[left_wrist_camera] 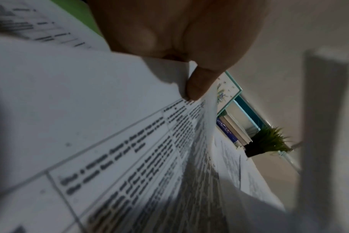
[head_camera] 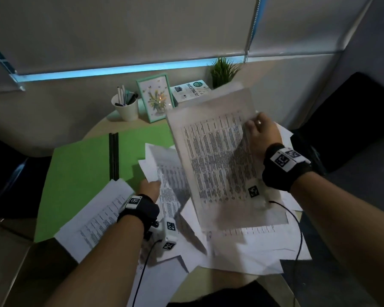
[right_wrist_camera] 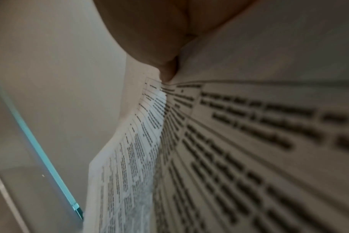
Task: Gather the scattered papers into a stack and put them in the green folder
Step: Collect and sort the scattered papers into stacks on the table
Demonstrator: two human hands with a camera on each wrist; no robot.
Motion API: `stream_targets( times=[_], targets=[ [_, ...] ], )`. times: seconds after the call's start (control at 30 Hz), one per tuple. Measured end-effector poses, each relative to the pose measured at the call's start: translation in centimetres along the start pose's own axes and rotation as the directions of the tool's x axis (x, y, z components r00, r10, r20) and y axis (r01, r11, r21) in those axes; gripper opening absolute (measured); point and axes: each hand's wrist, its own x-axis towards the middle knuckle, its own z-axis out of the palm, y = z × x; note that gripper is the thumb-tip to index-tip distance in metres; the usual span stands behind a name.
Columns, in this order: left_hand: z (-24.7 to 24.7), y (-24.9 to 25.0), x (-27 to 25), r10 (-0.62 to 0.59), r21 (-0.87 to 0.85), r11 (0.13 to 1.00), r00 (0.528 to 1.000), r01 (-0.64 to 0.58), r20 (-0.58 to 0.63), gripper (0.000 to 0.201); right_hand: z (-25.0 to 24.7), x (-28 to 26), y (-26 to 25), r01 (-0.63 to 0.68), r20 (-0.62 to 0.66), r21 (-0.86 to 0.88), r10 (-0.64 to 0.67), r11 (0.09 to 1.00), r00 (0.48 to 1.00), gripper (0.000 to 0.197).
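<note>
The green folder (head_camera: pixel 80 173) lies open on the left of the desk, a black spine bar down its middle. My right hand (head_camera: pixel 261 131) pinches the edge of a printed sheet (head_camera: pixel 222 165) and holds it raised and tilted over the pile; in the right wrist view the thumb (right_wrist_camera: pixel 167 71) presses on that sheet (right_wrist_camera: pixel 249 141). My left hand (head_camera: pixel 150 187) pinches the corner of a lower bundle of printed papers (head_camera: pixel 166 178); the left wrist view shows its thumb (left_wrist_camera: pixel 197 85) on the papers (left_wrist_camera: pixel 110 126). More loose papers (head_camera: pixel 242 251) lie scattered beneath, one sheet (head_camera: pixel 98 216) overlapping the folder.
At the back of the desk stand a white pen cup (head_camera: pixel 125 107), a teal picture frame (head_camera: pixel 155 98), a book (head_camera: pixel 191 90) and a small potted plant (head_camera: pixel 224 70). Cables (head_camera: pixel 297 229) trail from both wrist cameras over the papers. A dark chair (head_camera: pixel 353 120) stands at right.
</note>
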Motion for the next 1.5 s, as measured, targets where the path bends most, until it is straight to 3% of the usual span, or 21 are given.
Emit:
stream_targets(
  times=[0.13,0.37,0.63,0.73,0.87,1.0,1.1,1.2,1.3,1.5],
  targets=[
    [-0.6,0.2,0.3,0.044,-0.064,0.997,0.999,-0.044,0.003,0.036,1.7,-0.7,0.8,-0.051,0.014,-0.008,0.052,0.999,0.999,0.011],
    [-1.4,0.5,0.0,-0.024,-0.067,0.997,0.999,0.026,0.03,0.05,1.2,0.5,-2.5,0.016,0.031,-0.017,-0.016,1.0,0.999,0.01],
    [0.2,1.0,-1.3,0.019,-0.231,0.973,0.994,0.006,0.107,0.059,5.4,-1.4,3.3,-0.175,0.169,-0.156,0.201,0.972,0.965,0.017],
    [0.0,2.1,-2.3,0.058,-0.295,0.955,0.985,-0.007,0.162,0.071,5.9,-1.4,4.4,-0.212,0.199,-0.158,0.241,0.965,0.95,0.022],
    [0.0,3.0,-3.2,0.087,-0.254,0.966,0.98,-0.04,0.178,0.078,5.8,-0.7,4.6,-0.205,0.219,-0.193,0.246,0.96,0.944,0.016],
    [0.6,3.1,-3.9,0.119,-0.333,0.941,0.976,-0.052,0.183,0.108,6.2,-0.8,5.1,-0.226,0.25,-0.183,0.268,0.957,0.931,0.02],
    [1.5,2.7,-3.7,0.106,-0.322,0.945,0.987,-0.062,0.121,0.089,6.3,-0.9,4.9,-0.206,0.279,-0.126,0.234,0.971,0.931,0.018],
    [1.7,2.0,-3.9,0.048,-0.151,0.988,0.998,-0.043,0.028,0.072,5.4,-0.1,3.2,-0.137,0.268,0.03,0.124,0.99,0.955,0.011],
    [2.2,0.6,-3.6,0.005,-0.045,0.999,1.0,-0.005,0.006,0.055,4.2,1.3,1.3,-0.05,0.231,0.08,0.03,0.995,0.972,0.012],
    [3.0,-1.0,-3.3,-0.158,0.005,0.987,0.981,0.16,-0.109,0.047,2.9,1.2,-0.1,-0.086,0.367,0.272,-0.021,0.958,0.93,0.014]
  ],
)
